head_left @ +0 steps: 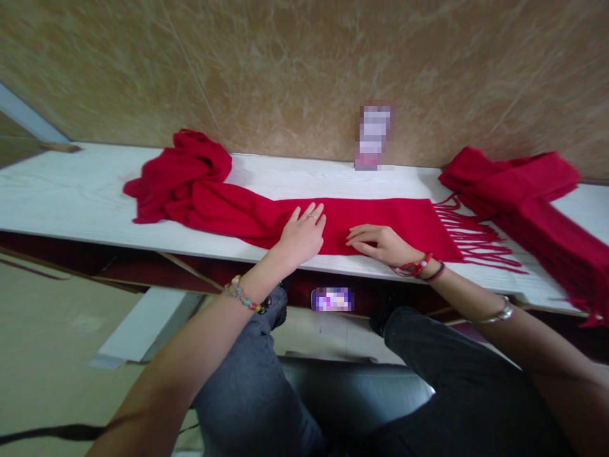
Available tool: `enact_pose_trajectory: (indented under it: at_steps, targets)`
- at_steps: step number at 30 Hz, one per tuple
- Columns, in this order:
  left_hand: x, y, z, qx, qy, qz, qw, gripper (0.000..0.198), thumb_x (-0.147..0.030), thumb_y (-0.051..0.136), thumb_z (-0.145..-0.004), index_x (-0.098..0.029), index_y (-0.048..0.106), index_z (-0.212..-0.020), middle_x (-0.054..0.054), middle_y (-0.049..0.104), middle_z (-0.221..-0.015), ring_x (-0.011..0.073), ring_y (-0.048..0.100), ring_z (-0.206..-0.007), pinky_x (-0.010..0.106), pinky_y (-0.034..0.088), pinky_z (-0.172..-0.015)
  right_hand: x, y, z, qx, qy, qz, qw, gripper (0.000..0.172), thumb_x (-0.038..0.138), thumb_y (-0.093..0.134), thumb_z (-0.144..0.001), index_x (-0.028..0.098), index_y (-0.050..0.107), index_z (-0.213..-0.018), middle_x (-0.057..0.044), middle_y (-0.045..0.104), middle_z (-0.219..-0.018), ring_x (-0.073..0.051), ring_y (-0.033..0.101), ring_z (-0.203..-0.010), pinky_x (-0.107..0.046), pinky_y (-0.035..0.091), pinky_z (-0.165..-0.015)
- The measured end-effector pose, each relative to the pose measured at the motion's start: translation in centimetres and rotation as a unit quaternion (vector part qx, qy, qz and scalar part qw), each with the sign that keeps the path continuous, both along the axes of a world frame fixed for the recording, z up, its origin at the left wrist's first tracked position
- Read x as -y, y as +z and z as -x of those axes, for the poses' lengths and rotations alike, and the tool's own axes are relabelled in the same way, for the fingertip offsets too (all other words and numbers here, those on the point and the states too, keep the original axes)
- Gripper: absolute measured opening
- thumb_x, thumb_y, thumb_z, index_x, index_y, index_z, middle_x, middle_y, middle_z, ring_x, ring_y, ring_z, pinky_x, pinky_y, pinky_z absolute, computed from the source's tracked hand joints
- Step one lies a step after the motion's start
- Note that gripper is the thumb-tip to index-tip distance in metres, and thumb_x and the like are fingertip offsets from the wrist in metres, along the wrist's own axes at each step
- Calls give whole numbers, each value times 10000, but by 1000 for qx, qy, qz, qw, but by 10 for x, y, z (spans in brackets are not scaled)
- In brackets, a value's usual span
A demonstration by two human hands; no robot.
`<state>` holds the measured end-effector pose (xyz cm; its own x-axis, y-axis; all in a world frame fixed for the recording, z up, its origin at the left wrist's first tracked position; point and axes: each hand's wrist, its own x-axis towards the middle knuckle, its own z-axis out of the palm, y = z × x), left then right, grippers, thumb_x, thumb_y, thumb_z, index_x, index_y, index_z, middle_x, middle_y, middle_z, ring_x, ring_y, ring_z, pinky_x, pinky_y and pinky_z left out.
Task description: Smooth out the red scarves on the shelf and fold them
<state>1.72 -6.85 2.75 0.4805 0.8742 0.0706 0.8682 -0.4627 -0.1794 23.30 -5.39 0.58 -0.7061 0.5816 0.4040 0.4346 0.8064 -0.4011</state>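
Observation:
A red scarf (380, 216) with a fringed right end lies lengthwise along the white tabletop. Its right part is flat, while the left part is bunched into a loose heap. My left hand (303, 235) rests on the flat part, palm down, with its fingers spread. To the right of it, my right hand (378, 243) lies on the same scarf near the front edge, fingers stretched to the left and lightly bent, thumb apart. No cloth shows gripped in either hand.
A second red scarf (518, 184), folded over itself, lies at the right and hangs past the front edge. Against the tiled wall (285, 76) stands a blurred label-like item (373, 136). Below the white tabletop (95, 190) is a blurred bright rectangular item (333, 299).

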Motion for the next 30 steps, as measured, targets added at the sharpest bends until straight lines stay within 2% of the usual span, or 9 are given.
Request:
enact_pose_trajectory:
  at_steps: [2,4,8,13,17,20,23,26,30]
  targets:
    - [-5,-2,-9,34,-22,-18,999,462,-172,350,-867,-60,424,-1310,163,293,-1452,265,249,-1346,437,244,-1078,-7,3,-2,-20,-99,-9,995,271,267,439,-880,172,693,-900,-76,702,-924,-192,640,-870,-358,510,-816]
    - [-11,-5,-18,71,-23,-24,997,457,-201,318,-898,-60,400,-1324,161,277,-1460,261,235,-1352,427,253,-1075,-14,4,-5,-4,-186,-43,982,281,272,440,-876,148,668,-985,-112,686,-988,-220,630,-909,-388,503,-826]
    - [-22,-14,-27,101,-28,40,994,494,-319,262,-941,-113,310,-1388,126,201,-1493,268,176,-1369,448,231,-1079,-17,-4,-11,143,-234,-80,958,454,379,450,-876,135,509,-1254,-165,519,-1293,-309,456,-1204,-525,394,-948]
    - [-27,-21,-22,89,25,127,987,570,-494,228,-923,-237,226,-1432,66,129,-1515,324,108,-1374,511,162,-1084,-8,-10,-11,270,-227,-65,933,523,413,302,-928,135,378,-1365,-134,340,-1438,-304,309,-1312,-534,298,-1019]
    - [-27,-23,-16,89,38,129,987,632,-547,231,-905,-213,201,-1440,78,103,-1518,307,88,-1380,477,149,-1094,-7,-6,-11,280,-225,-58,931,530,398,306,-929,113,365,-1372,-150,329,-1440,-322,302,-1312,-542,306,-1011]
    - [-24,-23,-15,85,28,103,991,601,-499,256,-918,-182,240,-1428,102,155,-1508,298,132,-1375,457,174,-1089,-8,0,-9,243,-216,-60,944,519,393,367,-910,104,414,-1339,-168,375,-1412,-326,320,-1302,-547,319,-1007]
    - [-18,-18,-13,70,-7,44,997,522,-414,303,-931,-135,364,-1368,136,276,-1465,281,248,-1341,408,236,-1065,-2,9,-6,193,-132,-63,970,504,383,440,-884,96,464,-1297,-173,443,-1362,-275,390,-1266,-464,359,-1018]
    - [-10,-8,-9,51,-90,1,995,458,-408,361,-918,-143,482,-1271,131,451,-1339,251,451,-1197,359,356,-965,9,17,-3,183,-44,-45,981,442,356,483,-869,104,536,-1228,-152,552,-1255,-229,509,-1154,-376,426,-976]
    - [0,5,-1,-5,-180,4,984,399,-421,462,-872,-167,566,-1162,96,576,-1138,223,576,-968,320,430,-791,23,19,-5,204,-39,-77,975,348,257,481,-866,88,594,-1149,-149,597,-1182,-229,558,-1073,-357,465,-923]
